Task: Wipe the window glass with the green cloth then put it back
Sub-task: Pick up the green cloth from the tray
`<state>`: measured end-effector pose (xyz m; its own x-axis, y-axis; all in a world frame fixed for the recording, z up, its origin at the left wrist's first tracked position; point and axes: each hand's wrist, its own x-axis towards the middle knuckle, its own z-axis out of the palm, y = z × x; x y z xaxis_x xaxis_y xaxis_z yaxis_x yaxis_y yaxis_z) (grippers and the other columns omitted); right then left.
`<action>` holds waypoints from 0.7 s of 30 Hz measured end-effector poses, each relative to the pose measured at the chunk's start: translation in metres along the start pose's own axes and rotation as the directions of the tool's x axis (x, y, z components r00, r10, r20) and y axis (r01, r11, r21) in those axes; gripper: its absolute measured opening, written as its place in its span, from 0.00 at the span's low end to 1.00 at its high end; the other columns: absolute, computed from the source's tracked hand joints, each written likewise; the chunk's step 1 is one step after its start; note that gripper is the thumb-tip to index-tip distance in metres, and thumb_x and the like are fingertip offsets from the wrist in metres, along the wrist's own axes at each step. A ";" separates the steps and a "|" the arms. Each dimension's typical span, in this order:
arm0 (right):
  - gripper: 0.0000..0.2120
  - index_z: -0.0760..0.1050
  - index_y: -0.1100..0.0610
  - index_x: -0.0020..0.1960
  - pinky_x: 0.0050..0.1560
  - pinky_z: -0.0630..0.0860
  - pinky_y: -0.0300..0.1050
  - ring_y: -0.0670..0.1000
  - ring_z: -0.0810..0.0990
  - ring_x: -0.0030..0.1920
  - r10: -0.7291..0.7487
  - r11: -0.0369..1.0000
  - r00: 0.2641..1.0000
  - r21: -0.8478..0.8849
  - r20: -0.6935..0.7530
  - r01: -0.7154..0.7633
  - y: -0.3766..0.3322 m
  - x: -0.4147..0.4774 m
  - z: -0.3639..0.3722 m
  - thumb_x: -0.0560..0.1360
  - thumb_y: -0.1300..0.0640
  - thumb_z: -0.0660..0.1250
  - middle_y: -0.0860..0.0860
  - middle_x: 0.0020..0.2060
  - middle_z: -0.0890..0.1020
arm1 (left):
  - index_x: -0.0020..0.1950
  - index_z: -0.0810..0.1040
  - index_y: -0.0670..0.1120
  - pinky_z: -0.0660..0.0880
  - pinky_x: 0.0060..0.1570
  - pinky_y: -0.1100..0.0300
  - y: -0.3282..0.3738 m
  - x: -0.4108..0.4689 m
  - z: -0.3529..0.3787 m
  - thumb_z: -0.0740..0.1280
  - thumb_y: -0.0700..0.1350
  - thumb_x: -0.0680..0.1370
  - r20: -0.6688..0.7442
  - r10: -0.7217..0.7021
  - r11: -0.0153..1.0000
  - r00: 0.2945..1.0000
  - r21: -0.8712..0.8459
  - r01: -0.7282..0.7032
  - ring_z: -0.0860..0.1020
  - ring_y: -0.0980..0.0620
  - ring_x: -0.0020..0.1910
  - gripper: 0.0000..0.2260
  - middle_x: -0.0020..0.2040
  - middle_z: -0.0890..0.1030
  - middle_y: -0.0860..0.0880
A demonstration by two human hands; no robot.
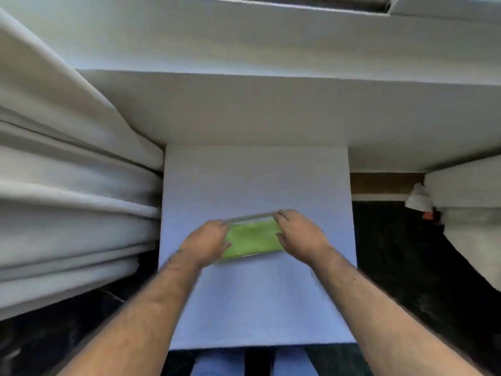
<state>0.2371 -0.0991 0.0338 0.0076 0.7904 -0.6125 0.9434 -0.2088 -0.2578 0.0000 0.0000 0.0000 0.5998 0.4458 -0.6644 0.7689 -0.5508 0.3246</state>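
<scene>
A folded green cloth point(250, 241) lies in a shallow clear tray point(250, 216) on a small white table point(257, 185). My left hand point(206, 244) grips the tray's left end, its fingers over the cloth's left edge. At the right end my right hand point(301, 237) holds the tray, thumb on the cloth's right edge. The picture is blurred, so I cannot tell whether the tray rests on the table or is slightly lifted. A strip of the window point(311, 1) shows at the very top, above the white sill point(244, 44).
White curtain folds point(67, 185) hang close on the left. More white fabric point(471, 226) is at the right, with a small white and orange object point(420, 202) beside it. Dark floor point(401, 253) lies on both sides of the table.
</scene>
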 end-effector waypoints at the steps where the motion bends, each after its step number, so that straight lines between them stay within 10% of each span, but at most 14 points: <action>1: 0.26 0.66 0.61 0.80 0.77 0.70 0.55 0.61 0.71 0.77 0.004 1.000 1.000 0.002 0.021 -0.004 0.003 0.007 0.013 0.83 0.58 0.62 0.59 0.78 0.71 | 0.80 0.65 0.42 0.61 0.80 0.54 0.000 0.008 0.013 0.65 0.50 0.83 0.025 0.010 0.999 1.000 0.049 -0.012 0.66 0.44 0.80 0.27 0.80 0.68 0.41; 10: 0.30 0.63 0.62 0.80 0.76 0.68 0.56 0.61 0.68 0.78 -0.019 0.976 1.000 -0.215 0.006 0.020 0.018 0.045 0.071 0.79 0.65 0.64 0.58 0.77 0.70 | 0.66 0.79 0.36 0.81 0.60 0.47 0.002 0.038 0.064 0.78 0.36 0.69 -0.246 0.069 0.972 0.967 0.234 -0.010 0.82 0.37 0.59 0.25 0.61 0.83 0.38; 21: 0.14 0.76 0.58 0.62 0.50 0.74 0.50 0.60 0.79 0.60 0.038 0.997 0.995 -0.068 0.091 -0.032 0.009 0.049 0.036 0.77 0.63 0.64 0.56 0.60 0.79 | 0.58 0.71 0.46 0.72 0.41 0.53 0.009 0.026 0.026 0.65 0.38 0.77 0.069 -0.121 0.985 0.990 -0.118 0.128 0.76 0.43 0.47 0.10 0.53 0.77 0.47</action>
<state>0.2339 -0.0836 -0.0254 0.0131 0.7262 -0.6873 0.9631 -0.1938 -0.1865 0.0173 -0.0115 -0.0316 0.4862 0.4595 -0.7433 0.8601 -0.4021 0.3140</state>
